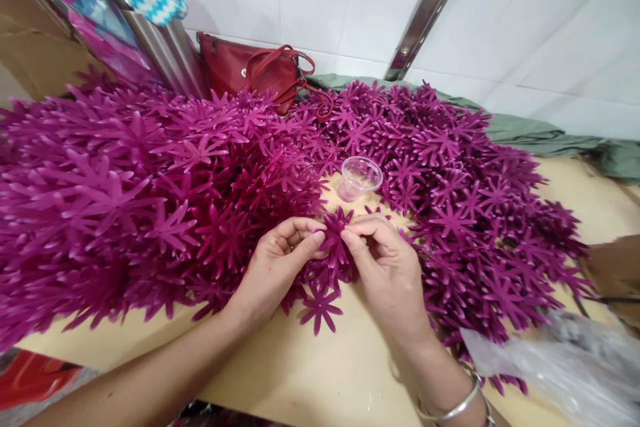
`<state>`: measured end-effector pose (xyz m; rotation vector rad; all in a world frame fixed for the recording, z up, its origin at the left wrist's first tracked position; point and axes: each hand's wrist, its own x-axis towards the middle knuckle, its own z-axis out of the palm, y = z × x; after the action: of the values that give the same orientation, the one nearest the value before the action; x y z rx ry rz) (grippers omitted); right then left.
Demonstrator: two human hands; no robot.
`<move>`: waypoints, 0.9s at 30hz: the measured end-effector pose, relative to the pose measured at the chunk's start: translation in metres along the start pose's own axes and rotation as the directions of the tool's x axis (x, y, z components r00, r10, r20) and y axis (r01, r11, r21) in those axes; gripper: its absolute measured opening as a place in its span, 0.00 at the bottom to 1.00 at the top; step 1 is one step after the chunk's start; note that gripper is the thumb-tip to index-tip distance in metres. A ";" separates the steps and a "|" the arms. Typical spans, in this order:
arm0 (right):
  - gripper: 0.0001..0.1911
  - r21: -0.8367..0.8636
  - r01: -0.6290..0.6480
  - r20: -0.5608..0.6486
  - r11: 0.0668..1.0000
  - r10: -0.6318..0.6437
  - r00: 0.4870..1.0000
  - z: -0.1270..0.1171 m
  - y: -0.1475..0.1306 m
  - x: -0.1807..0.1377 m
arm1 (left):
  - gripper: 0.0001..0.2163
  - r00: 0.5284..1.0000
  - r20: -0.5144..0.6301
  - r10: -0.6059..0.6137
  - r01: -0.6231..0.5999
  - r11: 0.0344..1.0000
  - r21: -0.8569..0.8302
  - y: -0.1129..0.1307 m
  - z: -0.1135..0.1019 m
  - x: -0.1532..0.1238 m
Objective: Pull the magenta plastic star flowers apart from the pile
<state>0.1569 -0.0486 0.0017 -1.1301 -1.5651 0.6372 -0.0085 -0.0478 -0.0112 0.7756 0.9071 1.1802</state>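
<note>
Between my two hands is a purple artificial flower [336, 240] with several narrow petals. My left hand [280, 260] pinches its left side between thumb and fingers. On the other side, my right hand [387, 267] pinches the petals the same way, a silver bangle on that wrist. A single flat flower piece [321, 309] lies on the tabletop just below. Just beyond my fingers stands a small clear plastic cup [361, 178]; I cannot make out what is in it.
Large heaps of purple flowers spread to the left [110, 193] and right [465, 207] on the tan table [310, 373]. A red handbag [225, 67], a steel flask-like cylinder [165, 50] and green cloth [530, 137] lie along the wall. Clear plastic [565, 367] sits at right.
</note>
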 end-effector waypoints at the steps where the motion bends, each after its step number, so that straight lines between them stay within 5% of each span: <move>1: 0.06 0.025 -0.036 -0.007 0.999 0.036 0.999 0.000 0.001 0.000 | 0.08 1.000 -0.007 -0.007 0.007 1.000 -0.014 -0.001 -0.001 0.000; 5: 0.07 0.243 -0.195 -0.068 0.950 0.218 0.974 0.002 0.012 0.001 | 0.08 0.998 -0.056 -0.022 0.019 0.998 -0.053 0.000 -0.002 0.001; 9: 0.09 0.537 -0.270 -0.090 0.799 0.372 0.924 0.001 0.022 0.005 | 0.10 0.993 -0.110 -0.032 0.023 0.996 -0.081 0.002 -0.003 0.002; 15: 0.08 0.605 -0.323 -0.037 0.727 0.431 0.902 -0.002 0.030 0.009 | 0.10 0.991 -0.135 -0.018 0.003 0.994 -0.114 0.002 -0.003 0.002; 20: 0.22 0.730 -0.451 0.102 0.513 0.571 0.815 -0.004 0.026 0.011 | 0.10 0.986 -0.164 -0.016 -0.009 0.988 -0.155 0.003 -0.002 0.003; 27: 0.13 0.608 -0.388 0.006 0.693 0.485 0.875 -0.005 0.024 0.012 | 0.10 0.985 -0.172 -0.014 -0.012 0.989 -0.150 0.001 -0.003 0.003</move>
<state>0.1694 -0.0289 -0.0124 -1.0266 -0.8375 1.2351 -0.0112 -0.0445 -0.0121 0.5571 0.9477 1.3143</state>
